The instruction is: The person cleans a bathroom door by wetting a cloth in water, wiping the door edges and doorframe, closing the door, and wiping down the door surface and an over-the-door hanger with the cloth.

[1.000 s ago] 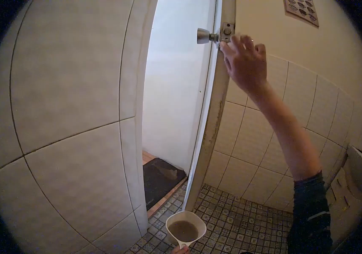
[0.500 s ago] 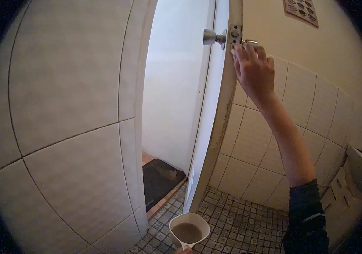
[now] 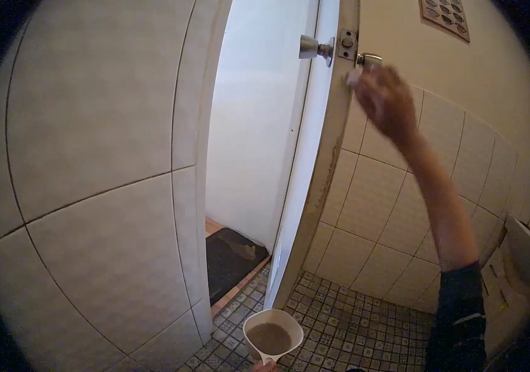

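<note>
At the bottom edge, my left hand [image 3: 266,367] grips the handle of a white dipper [image 3: 298,323] that holds murky brownish liquid. Only a few fingers of that hand show. My right hand [image 3: 388,102] is raised beside the edge of a white door [image 3: 322,167], just below its inner doorknob [image 3: 371,59]. Its fingers are bent together and blurred, with something small and pale at their tips that I cannot make out. Above and left of them is the metal latch plate [image 3: 347,43]. The outer doorknob [image 3: 314,48] sticks out on the door's far side.
The door stands ajar. Through the gap a dark mat [image 3: 234,263] lies on a wood-coloured floor. A tiled wall [image 3: 97,192] fills the left side, and small patterned tiles [image 3: 339,322] cover the floor. A pale fixture [image 3: 525,248] stands at the right edge.
My right hand has drawn away from the door edge, moving right and slightly down. The dipper has shifted a little to the left in view.
</note>
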Demonstrator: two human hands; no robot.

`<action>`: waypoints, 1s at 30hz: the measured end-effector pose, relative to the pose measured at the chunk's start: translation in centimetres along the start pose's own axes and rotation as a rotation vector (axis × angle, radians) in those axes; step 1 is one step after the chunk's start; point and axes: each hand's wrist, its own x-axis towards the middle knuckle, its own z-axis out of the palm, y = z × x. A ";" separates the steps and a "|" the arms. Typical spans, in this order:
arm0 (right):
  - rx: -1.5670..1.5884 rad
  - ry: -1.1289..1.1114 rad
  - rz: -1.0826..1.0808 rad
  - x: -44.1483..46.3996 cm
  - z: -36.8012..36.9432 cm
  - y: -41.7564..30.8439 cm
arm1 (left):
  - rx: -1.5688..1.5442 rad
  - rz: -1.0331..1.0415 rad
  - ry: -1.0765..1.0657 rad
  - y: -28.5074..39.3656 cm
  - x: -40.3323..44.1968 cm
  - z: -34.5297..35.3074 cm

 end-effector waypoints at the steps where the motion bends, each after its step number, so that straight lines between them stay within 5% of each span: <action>1: 0.035 0.014 -0.007 1.1 0.2 1.1 | 0.181 0.172 -0.046 -1.2 1.7 -1.5; 3: 0.103 0.042 -0.020 2.4 0.2 2.4 | 0.546 0.515 -0.142 -4.0 6.4 -6.0; 6: 0.141 0.102 -0.026 1.0 0.0 0.6 | -0.011 0.001 -0.189 -3.1 6.8 -7.0; 15: 0.312 0.010 -0.102 -8.3 -1.2 -7.9 | 0.158 0.224 -0.341 -2.3 4.2 -4.1; 18: 0.342 -0.032 -0.233 -10.5 -1.6 -9.1 | 0.130 0.138 -0.152 -0.5 1.0 -0.6; 21: 0.258 -0.009 -0.310 -9.4 -1.9 -6.8 | 0.039 0.057 -0.234 -2.2 5.1 -4.2; 24: 0.100 0.033 -0.170 -6.3 -1.2 -4.0 | 0.097 0.091 -0.605 -2.8 7.6 -7.1; 27: 0.010 0.032 -0.042 -3.5 -2.6 -4.2 | -0.111 -0.141 -0.917 -3.4 10.5 -8.8; 30: 0.027 -0.015 -0.175 -8.0 -1.8 -7.5 | 0.062 0.101 -0.594 -2.7 7.9 -7.1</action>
